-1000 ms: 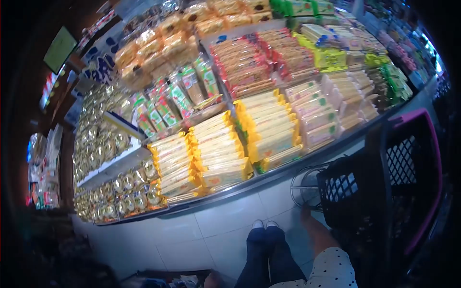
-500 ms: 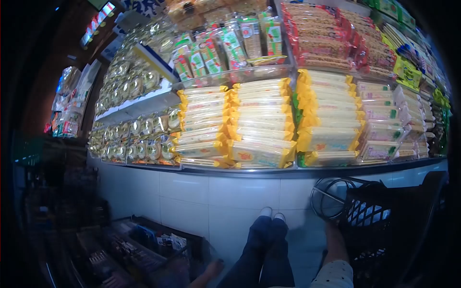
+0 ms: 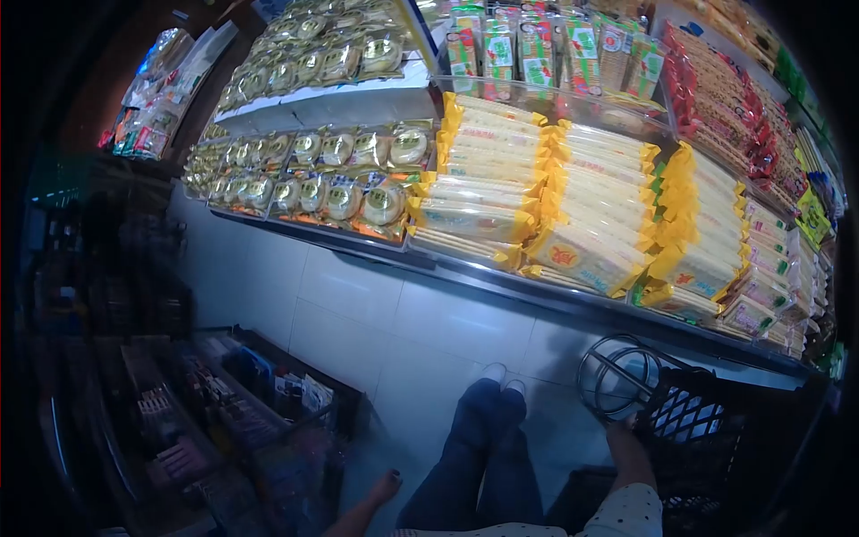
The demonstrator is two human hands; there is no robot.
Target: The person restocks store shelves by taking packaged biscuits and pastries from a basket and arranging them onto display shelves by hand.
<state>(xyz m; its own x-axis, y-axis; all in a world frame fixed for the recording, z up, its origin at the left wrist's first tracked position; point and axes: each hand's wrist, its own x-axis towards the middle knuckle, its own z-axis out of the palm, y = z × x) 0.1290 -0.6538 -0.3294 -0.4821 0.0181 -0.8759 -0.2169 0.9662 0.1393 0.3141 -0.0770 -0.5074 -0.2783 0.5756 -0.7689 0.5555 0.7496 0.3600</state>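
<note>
My left hand (image 3: 385, 487) hangs low beside my left leg, its fingers loosely curled, and I see nothing in it. On the other side, my right hand (image 3: 623, 431) is at the near-left edge of a black plastic shopping basket (image 3: 689, 461). Its fingers are closed at the basket's edge and partly lost in shadow. The basket has lattice sides and hangs beside my right leg. A round metal stool (image 3: 617, 376) stands just beyond that hand.
Ahead, a display shelf holds yellow-ended packs of wafers (image 3: 591, 206), round wrapped cakes (image 3: 385, 204), green-and-red packs (image 3: 537, 54) and red packs (image 3: 729, 98). A dark low rack (image 3: 268, 394) with small goods stands at left. Pale floor tiles (image 3: 429, 313) lie between.
My view has turned left, so the shelf goods shift right and tilt. My left hand is slightly higher in view. My right hand stays at the basket.
</note>
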